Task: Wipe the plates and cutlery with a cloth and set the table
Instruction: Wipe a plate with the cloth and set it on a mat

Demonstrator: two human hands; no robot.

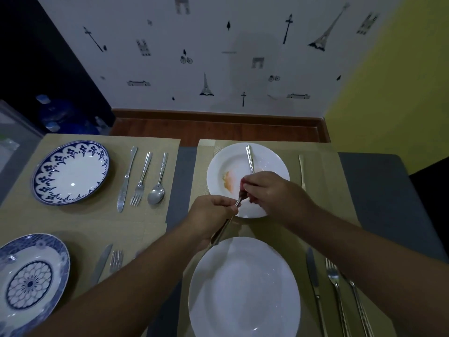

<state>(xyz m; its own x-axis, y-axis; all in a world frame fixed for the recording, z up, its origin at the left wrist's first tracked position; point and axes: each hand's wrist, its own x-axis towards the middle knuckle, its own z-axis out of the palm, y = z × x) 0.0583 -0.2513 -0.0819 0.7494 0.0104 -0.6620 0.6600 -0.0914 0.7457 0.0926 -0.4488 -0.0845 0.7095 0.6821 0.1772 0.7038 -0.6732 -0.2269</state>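
Note:
My left hand (213, 215) grips the handle of a metal utensil (224, 227) above the gap between two white plates. My right hand (269, 190) pinches a dark red cloth (243, 184) around the utensil's upper end, which the cloth hides. Under the hands lies the far white plate (226, 164), stained orange, with another utensil (249, 158) resting on it. The near white plate (243, 288) looks clean.
A knife handle (301, 171) lies right of the stained plate. A knife (313, 285) and fork (334, 280) lie right of the near plate. On the left placemats are two blue-patterned plates (70, 172) (29, 280), each with cutlery (141, 181) beside it.

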